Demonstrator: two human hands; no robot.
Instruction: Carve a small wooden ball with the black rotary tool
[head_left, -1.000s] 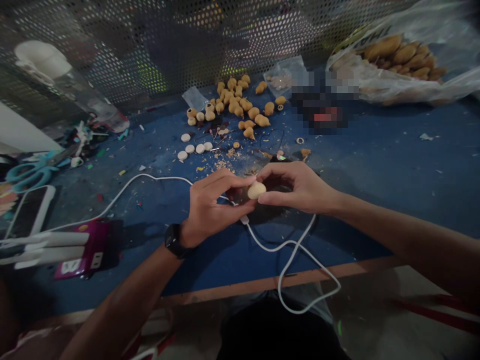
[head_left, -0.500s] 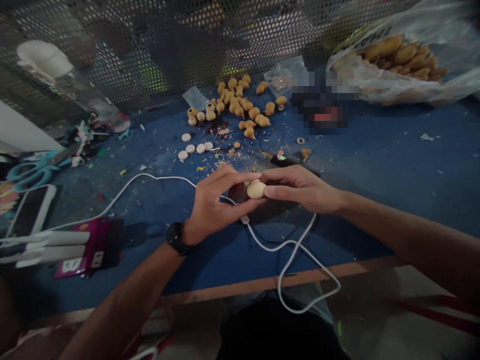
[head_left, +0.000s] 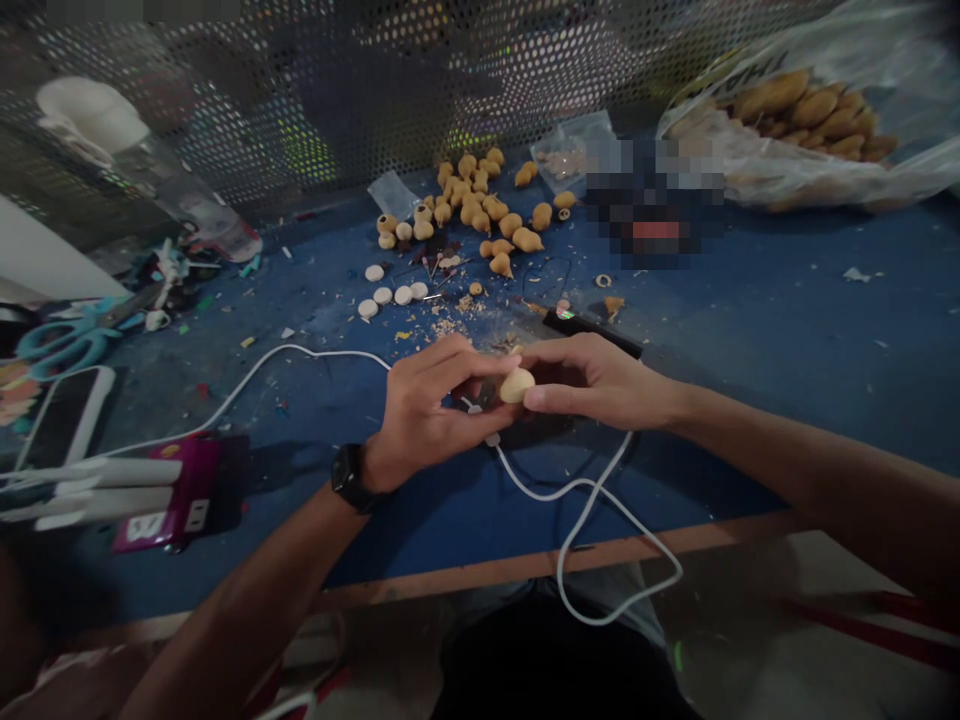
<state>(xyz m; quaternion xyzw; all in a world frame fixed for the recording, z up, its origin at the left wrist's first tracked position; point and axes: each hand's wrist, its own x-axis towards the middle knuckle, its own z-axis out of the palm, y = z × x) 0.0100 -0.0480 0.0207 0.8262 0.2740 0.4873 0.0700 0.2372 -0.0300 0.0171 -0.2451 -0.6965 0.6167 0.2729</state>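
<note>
A small pale gourd [head_left: 517,386] is held between the fingertips of both hands, above the blue table near its front edge. My left hand [head_left: 442,392] pinches it from the left, thumb below and fingers above. From the right, my right hand [head_left: 592,378] touches it with thumb and fingertips. Just beyond the hands lies a black pen-like tool [head_left: 589,330]. A white cable [head_left: 536,497] with a small connector runs under and in front of my left hand. Several tan gourds [head_left: 480,200] are piled farther back.
White discs [head_left: 403,295] and shavings [head_left: 450,327] lie behind the hands. Blue scissors [head_left: 64,340], a phone [head_left: 66,420] and a purple power block [head_left: 196,490] are left. A plastic bag of gourds [head_left: 832,115] stands back right.
The pale gourd has turned and shifted slightly right and down between the fingers. Both hands remain around it, with small finger movements.
</note>
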